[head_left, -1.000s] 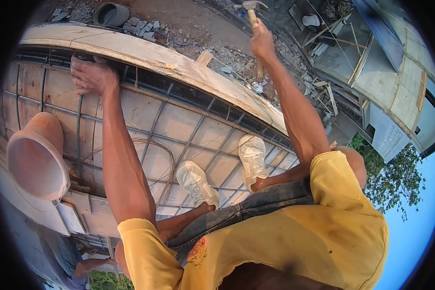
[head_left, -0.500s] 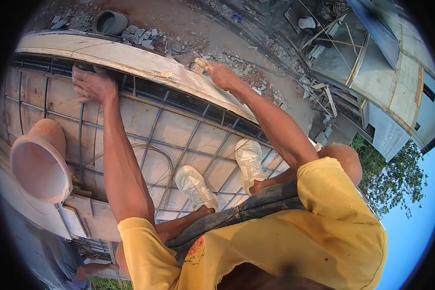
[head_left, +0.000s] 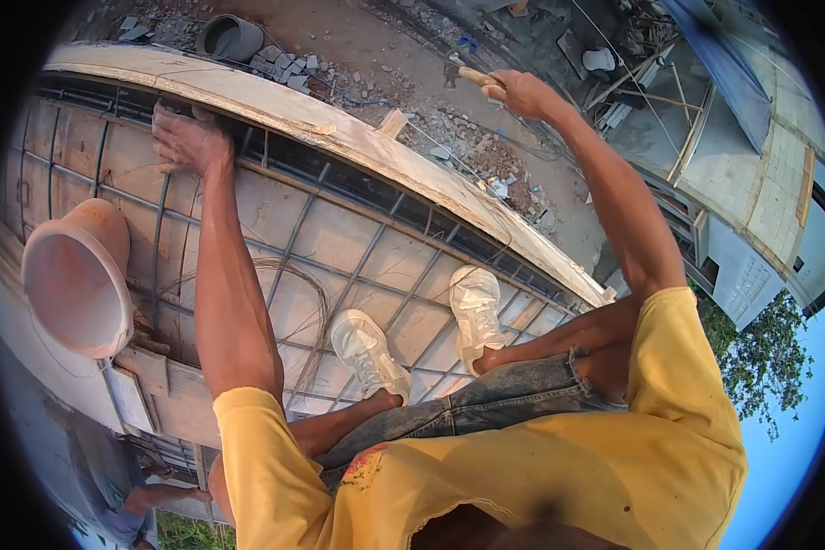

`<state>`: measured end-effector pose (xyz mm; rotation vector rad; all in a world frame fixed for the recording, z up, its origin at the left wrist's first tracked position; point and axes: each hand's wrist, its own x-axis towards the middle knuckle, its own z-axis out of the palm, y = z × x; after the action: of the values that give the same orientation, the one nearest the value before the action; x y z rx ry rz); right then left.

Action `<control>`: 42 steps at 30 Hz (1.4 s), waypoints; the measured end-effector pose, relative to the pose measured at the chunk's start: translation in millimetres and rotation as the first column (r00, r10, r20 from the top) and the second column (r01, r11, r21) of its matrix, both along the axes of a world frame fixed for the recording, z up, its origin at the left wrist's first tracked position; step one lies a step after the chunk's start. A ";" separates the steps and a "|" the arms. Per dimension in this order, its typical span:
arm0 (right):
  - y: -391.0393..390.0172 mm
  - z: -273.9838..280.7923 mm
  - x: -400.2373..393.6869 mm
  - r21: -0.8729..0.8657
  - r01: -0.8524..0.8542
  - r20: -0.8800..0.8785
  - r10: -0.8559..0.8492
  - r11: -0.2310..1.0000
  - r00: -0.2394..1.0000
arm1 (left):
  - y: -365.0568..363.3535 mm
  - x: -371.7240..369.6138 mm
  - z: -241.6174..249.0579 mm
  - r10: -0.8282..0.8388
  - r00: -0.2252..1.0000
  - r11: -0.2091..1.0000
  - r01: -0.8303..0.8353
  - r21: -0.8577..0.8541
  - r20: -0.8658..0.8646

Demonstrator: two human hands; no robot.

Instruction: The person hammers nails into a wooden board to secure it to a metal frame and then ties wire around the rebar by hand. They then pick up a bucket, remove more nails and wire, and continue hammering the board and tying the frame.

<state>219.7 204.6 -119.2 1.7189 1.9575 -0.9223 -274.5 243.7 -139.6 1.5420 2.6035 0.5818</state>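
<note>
My right hand (head_left: 525,94) is wrapped round the wooden handle of a hammer (head_left: 467,72), raised beyond the formwork board. The hammer's head points away to the left. At the left, my left hand (head_left: 191,140) reaches to the inner edge of the long curved plywood board (head_left: 275,99), its fingertips in the dark gap with the steel bars; what they hold, if anything, is hidden. A small wood block (head_left: 392,124) sticks out on the board's far side. Below lies a grid of rebar (head_left: 357,275) over panels.
An orange-brown bucket (head_left: 78,280) lies tipped at the left. Loose tie wire (head_left: 319,316) lies near my shoes (head_left: 367,353). Another person's arm (head_left: 165,496) shows at the lower left. Beyond the board are a grey bucket (head_left: 229,41), rubble and a lower building.
My right hand has swung up and away to the right with the hammer, uncovering the wood block. My left hand stays at the board's edge. The view has shifted slightly.
</note>
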 end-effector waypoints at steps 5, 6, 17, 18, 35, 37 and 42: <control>-11.0 179.1 -18.1 -0.036 0.000 -0.308 -0.011 0.999 0.951 | -2.6 -23.0 4.9 -0.139 0.974 0.984 0.156 -0.091 0.178; -38.4 199.8 -18.3 -0.110 0.035 -0.365 -0.074 0.993 0.928 | -1.9 -21.7 29.1 -0.147 0.957 0.964 0.195 -0.179 0.248; -296.3 105.7 -62.8 -0.236 -0.314 -0.598 0.117 0.920 0.793 | -40.7 3.4 183.9 -0.511 0.668 0.384 0.741 -0.551 0.542; -305.3 96.8 -71.9 -0.180 -0.343 -0.596 0.175 0.922 0.783 | -63.0 17.2 219.6 -0.489 0.610 0.309 0.790 -0.530 0.624; -312.1 83.1 -139.1 0.314 -0.535 -0.524 0.613 0.785 0.591 | -183.7 -75.1 311.1 0.010 0.613 0.447 0.704 -0.552 0.790; -306.7 81.7 -141.7 0.359 -0.553 -0.498 0.655 0.752 0.568 | -185.0 -68.6 306.4 0.061 0.571 0.524 0.680 -0.513 0.819; -288.1 96.4 -143.7 0.416 -0.461 -0.602 0.617 0.784 0.507 | -172.4 -55.1 317.2 -0.032 0.671 0.489 0.656 -0.574 0.741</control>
<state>76.0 -83.5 -22.8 0.6619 2.9406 -1.2764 -329.7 71.3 177.6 1.1705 1.4856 -0.1659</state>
